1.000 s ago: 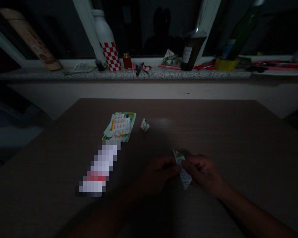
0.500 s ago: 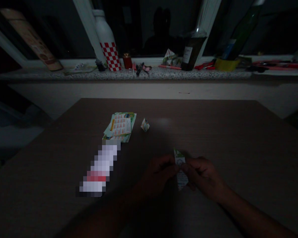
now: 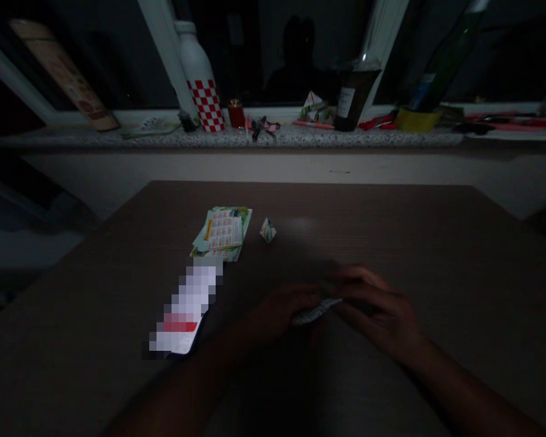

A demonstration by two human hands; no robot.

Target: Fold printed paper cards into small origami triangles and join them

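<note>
A narrow folded piece of printed paper is held low over the table between my two hands. My left hand has its fingers closed on the paper's left end. At its right end, my right hand pinches it between thumb and fingers. The paper lies nearly edge-on, so little of its printed face shows. Farther off stands a small folded paper piece. Left of it is a pile of printed leaflets in green and white.
A phone with a lit, blurred-out screen lies on the brown table, left of my hands. Behind the table, the speckled windowsill carries a white bottle with red checks, a dark bottle and a yellow tape roll.
The folded paper has turned from upright, with its face showing, to a slanted, nearly edge-on position. My right hand has shifted its fingers up and over the paper's end.
</note>
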